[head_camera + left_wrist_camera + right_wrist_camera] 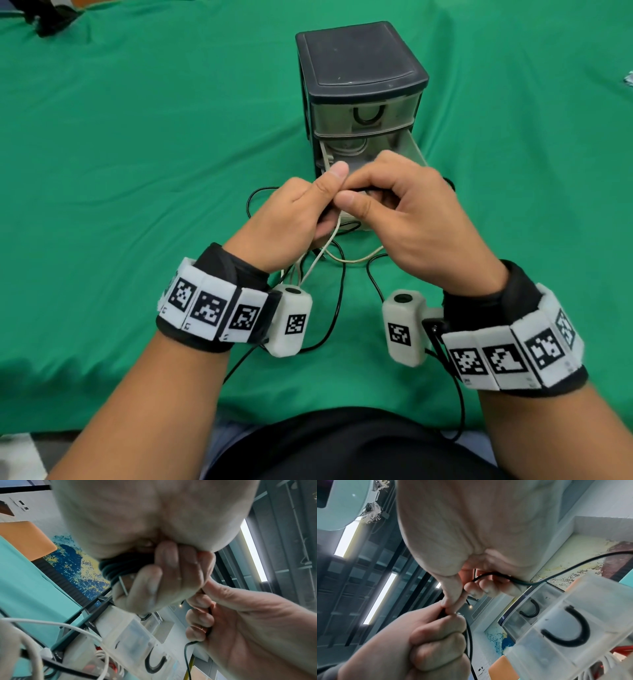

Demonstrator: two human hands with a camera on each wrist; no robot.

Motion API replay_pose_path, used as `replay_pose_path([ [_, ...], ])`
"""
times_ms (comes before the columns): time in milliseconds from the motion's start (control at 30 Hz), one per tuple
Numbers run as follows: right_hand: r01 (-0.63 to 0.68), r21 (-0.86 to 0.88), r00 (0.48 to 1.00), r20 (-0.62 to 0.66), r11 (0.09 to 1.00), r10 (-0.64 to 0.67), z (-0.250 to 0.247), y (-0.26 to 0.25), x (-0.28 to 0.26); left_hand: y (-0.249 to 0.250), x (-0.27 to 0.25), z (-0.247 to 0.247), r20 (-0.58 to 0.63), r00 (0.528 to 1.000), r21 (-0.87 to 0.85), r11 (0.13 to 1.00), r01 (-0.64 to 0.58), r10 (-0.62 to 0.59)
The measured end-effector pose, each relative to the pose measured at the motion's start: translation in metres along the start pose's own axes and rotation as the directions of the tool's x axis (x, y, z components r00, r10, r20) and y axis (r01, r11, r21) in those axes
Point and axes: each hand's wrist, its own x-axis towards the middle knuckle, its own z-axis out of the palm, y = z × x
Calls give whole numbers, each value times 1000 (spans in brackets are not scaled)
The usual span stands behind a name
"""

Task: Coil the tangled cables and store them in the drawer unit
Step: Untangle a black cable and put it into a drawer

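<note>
In the head view both hands meet just in front of the black drawer unit (359, 61). Its second translucent drawer (416, 147) is pulled open and the top drawer (363, 114) is closed. My left hand (318, 205) grips a bundle of black cable loops (123, 563) in its curled fingers. My right hand (376, 198) pinches a strand of the same black cable (573, 568) with thumb and fingers against the left fist. A slack loop of black cable (251, 202) lies on the cloth to the left. A white cable (356, 259) hangs below the hands onto the cloth.
A green cloth (137, 171) covers the whole table. A dark object (51, 17) sits at the far left corner. Thin black cords from the wrist cameras (337, 308) trail over the cloth between my forearms. White and red cables (102, 660) show inside a drawer.
</note>
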Motion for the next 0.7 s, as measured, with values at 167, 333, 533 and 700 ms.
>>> replay_pose_path([
  [167, 53, 27, 994, -93, 998, -50, 5, -2, 0, 2, -3, -4, -24, 1000, -49, 999, 5, -6],
  [333, 101, 133, 981, -176, 986, -77, 1, -3, 3, 7, -5, -6, 22, 1000, -109, 994, 15, -13],
  [533, 135, 196, 963, -258, 971, -81, 5, 4, 10, 20, -9, -1, 113, 993, -288, 958, 0, 34],
  [700, 67, 261, 985, -172, 963, -21, 20, 10, 13, 29, -14, 4, 105, 976, -466, 877, -120, 189],
])
